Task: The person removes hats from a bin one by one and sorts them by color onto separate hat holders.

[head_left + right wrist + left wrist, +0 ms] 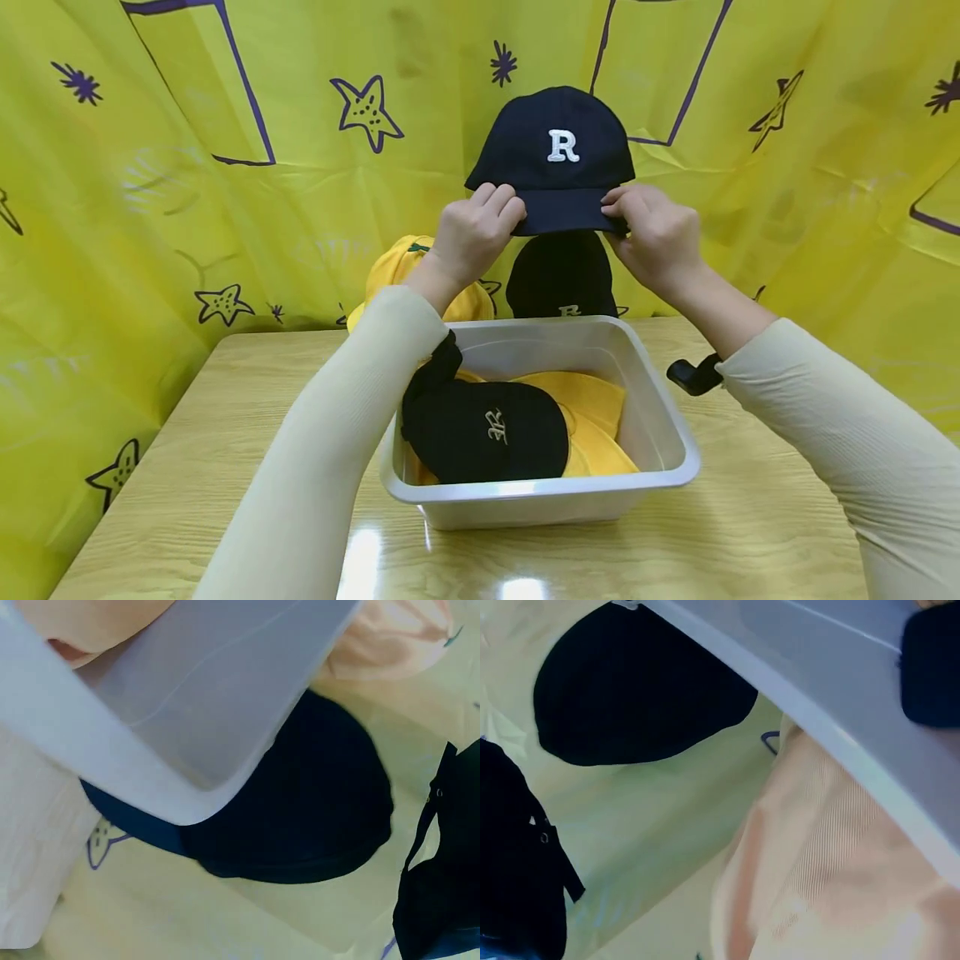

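Note:
A navy baseball cap [558, 154] with a white R faces the head camera, raised above the far side of the plastic bin [678, 467]. My left hand [480, 233] grips one corner of its brim, with fingers curled over the edge. At the other corner, my right hand [656, 233] pinches the brim between thumb and fingers. Part of this raised cap, with its back strap, shows at the edge of both wrist views. Inside the bin, a black cap [465, 433] with a small embroidered emblem lies over yellow caps [592, 400].
Behind the bin are another dark cap [562, 275] with an R and a yellow cap [393, 271], partly hidden by my left wrist. A black curved object [693, 377] lies by my right sleeve. The wooden table [285, 417] meets a patterned yellow curtain [300, 208].

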`<state>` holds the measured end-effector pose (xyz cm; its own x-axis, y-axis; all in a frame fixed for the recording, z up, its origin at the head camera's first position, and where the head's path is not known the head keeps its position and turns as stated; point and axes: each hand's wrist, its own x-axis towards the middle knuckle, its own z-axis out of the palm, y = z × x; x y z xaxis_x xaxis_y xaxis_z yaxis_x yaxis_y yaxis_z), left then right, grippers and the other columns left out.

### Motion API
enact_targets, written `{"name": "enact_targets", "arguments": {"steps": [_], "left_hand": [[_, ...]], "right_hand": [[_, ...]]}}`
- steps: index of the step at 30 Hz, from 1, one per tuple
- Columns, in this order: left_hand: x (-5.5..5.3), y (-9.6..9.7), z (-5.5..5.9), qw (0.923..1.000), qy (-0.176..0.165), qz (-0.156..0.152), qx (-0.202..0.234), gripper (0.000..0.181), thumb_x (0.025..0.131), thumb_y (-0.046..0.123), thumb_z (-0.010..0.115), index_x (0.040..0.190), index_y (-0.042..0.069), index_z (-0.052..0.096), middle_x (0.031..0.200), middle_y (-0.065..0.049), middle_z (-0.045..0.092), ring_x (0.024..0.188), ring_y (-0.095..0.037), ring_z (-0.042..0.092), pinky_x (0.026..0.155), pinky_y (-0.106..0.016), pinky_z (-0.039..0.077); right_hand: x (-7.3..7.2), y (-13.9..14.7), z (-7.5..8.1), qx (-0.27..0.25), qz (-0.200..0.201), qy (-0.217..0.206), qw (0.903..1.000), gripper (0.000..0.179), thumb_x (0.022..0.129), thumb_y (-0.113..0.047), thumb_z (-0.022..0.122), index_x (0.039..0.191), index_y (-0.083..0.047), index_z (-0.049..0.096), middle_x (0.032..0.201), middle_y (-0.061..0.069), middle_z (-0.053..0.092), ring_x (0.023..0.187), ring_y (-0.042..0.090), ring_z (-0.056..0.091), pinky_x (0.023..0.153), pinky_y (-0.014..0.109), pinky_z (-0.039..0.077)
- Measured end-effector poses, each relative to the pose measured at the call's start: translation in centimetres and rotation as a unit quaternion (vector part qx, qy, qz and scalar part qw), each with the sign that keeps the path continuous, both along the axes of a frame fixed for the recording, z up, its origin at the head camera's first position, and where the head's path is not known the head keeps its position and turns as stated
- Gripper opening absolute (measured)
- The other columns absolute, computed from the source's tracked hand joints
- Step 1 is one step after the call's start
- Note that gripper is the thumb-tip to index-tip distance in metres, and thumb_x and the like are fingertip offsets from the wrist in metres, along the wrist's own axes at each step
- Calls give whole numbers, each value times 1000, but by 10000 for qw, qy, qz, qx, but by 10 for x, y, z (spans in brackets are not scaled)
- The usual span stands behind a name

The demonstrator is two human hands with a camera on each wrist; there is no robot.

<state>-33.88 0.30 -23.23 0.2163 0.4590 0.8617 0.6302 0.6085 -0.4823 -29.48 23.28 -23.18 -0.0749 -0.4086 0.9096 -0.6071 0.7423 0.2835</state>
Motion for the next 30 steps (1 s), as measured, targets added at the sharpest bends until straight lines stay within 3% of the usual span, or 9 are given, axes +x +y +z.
{"name": "enact_targets", "arguments": {"steps": [7, 12, 18, 21, 24, 26, 28, 30], "left_hand": [[-18, 15, -25, 9979, -338, 512, -197, 25, 93, -9, 37, 74, 4, 47, 69, -7, 48, 60, -19, 45, 36, -23, 29], [-21, 16, -43, 9942, -673, 759, -360, 27, 95, -9, 33, 77, 3, 49, 72, -7, 49, 62, -19, 47, 36, -23, 34], [-19, 23, -64, 9850, -1117, 1169, -595, 24, 94, -8, 38, 80, 5, 52, 74, -6, 52, 64, -18, 50, 39, -22, 40], [-16, 27, -71, 9729, -1774, 1207, -863, 17, 93, -5, 44, 84, 5, 54, 78, -6, 54, 69, -18, 53, 44, -22, 46], [-11, 30, -71, 9504, -2727, 1014, -1097, 6, 88, 1, 61, 88, 5, 55, 84, -6, 57, 76, -18, 56, 54, -25, 52], [-8, 30, -69, 9338, -3259, 873, -1192, 15, 84, 7, 69, 90, 5, 56, 86, -7, 58, 80, -19, 57, 59, -27, 54], [-4, 30, -67, 9194, -3599, 831, -1353, 21, 81, 11, 74, 91, 6, 56, 87, -7, 58, 81, -20, 58, 61, -28, 54], [-2, 30, -66, 9108, -3731, 864, -1541, 22, 80, 13, 75, 91, 6, 56, 88, -7, 57, 81, -20, 58, 61, -29, 54]], "right_hand": [[-14, 13, -14, 337, -271, -227, 9988, 15, 73, 11, 67, 80, 2, 57, 83, 16, 68, 74, 31, 65, 47, 42, 50], [-22, 19, -28, 863, -458, -601, 9934, 22, 68, 11, 69, 82, 2, 56, 88, 16, 68, 79, 32, 66, 47, 41, 51], [-29, 26, -46, 1011, -377, -973, 9894, 26, 64, 13, 69, 83, 2, 54, 86, 17, 65, 76, 35, 64, 47, 42, 50], [-28, 31, -52, 1010, -386, -1361, 9848, 29, 62, 15, 70, 83, 2, 54, 84, 17, 63, 76, 34, 64, 46, 43, 49], [-23, 35, -56, 884, -588, -1845, 9771, 29, 63, 14, 70, 84, 1, 55, 84, 16, 64, 77, 33, 64, 47, 44, 49], [-19, 36, -57, 785, -773, -2169, 9700, 29, 64, 13, 71, 85, 0, 56, 85, 16, 65, 80, 33, 64, 48, 46, 49], [-14, 38, -58, 742, -893, -2440, 9628, 29, 65, 12, 72, 86, -1, 57, 87, 16, 65, 81, 33, 64, 50, 46, 50], [-10, 39, -61, 731, -929, -2617, 9579, 30, 65, 11, 74, 87, -1, 57, 88, 16, 66, 82, 33, 64, 51, 46, 50]]}}
